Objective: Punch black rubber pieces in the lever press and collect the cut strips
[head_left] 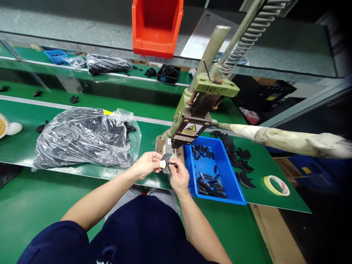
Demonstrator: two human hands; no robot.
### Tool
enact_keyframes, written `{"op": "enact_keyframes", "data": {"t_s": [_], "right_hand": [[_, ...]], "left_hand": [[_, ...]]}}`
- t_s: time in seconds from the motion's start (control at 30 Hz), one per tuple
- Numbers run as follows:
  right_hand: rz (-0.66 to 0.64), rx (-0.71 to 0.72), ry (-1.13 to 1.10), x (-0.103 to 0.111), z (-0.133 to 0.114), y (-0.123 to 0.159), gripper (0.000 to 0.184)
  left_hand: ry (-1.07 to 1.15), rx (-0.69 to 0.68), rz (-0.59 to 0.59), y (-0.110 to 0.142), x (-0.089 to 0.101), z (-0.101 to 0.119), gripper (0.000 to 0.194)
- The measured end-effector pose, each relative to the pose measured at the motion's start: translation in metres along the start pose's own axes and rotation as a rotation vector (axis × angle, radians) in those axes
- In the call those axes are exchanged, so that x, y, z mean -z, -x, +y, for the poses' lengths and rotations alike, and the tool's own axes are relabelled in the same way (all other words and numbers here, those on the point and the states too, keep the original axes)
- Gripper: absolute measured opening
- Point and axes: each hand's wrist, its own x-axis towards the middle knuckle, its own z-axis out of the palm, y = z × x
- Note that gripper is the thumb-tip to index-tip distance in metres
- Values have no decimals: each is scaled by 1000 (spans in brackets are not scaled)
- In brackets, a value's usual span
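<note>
In front of the hand press point(189, 124), my left hand point(148, 165) pinches a dark grey curved plastic part point(166, 161). Something pale yellow covers a fingertip of that hand. My right hand point(179, 176) holds a small black strip-like piece point(172, 164) against the curved part's right side. Both hands meet just before the press's metal base point(161, 145). Right of my right hand stands a blue bin point(220, 161) with many small black pieces point(209, 185) in it. How the piece and the curved part join is hidden by my fingers.
A clear bag of dark curved parts point(85, 137) lies at left. Loose curved parts point(243, 168) and a tape roll point(276, 185) lie right of the bin. The press lever point(288, 137) sticks out to the right. An orange bin point(156, 33) sits on the shelf above.
</note>
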Motion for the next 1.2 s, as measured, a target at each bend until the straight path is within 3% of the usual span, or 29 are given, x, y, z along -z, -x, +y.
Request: {"op": "enact_keyframes", "data": {"t_s": [0.13, 0.33, 0.47, 0.6, 0.8, 0.93, 1.07, 1.2], "right_hand": [[7, -32, -2, 0, -6, 3, 20], [-106, -97, -34, 11, -10, 3, 20], [-43, -102, -105, 13, -8, 4, 30], [57, -98, -177, 11, -5, 5, 37], [40, -147, -254, 9, -3, 5, 29], [-65, -244, -312, 11, -1, 5, 32], [-228, -342, -390, 14, -6, -2, 42], [-470, -388, -416, 14, -13, -8, 39]], "left_hand": [[-60, -13, -13, 3, -3, -4, 27], [-213, -97, -4, 11, -4, -14, 30], [-163, -61, -63, 14, -3, -4, 40], [-140, -190, 119, 19, -2, 4, 43], [115, -58, -99, 22, -5, -7, 51], [-49, -261, -18, 20, 3, -9, 38], [-544, -663, 77, 26, 20, -3, 17], [-766, -1023, -46, 33, 31, 2, 14]]}}
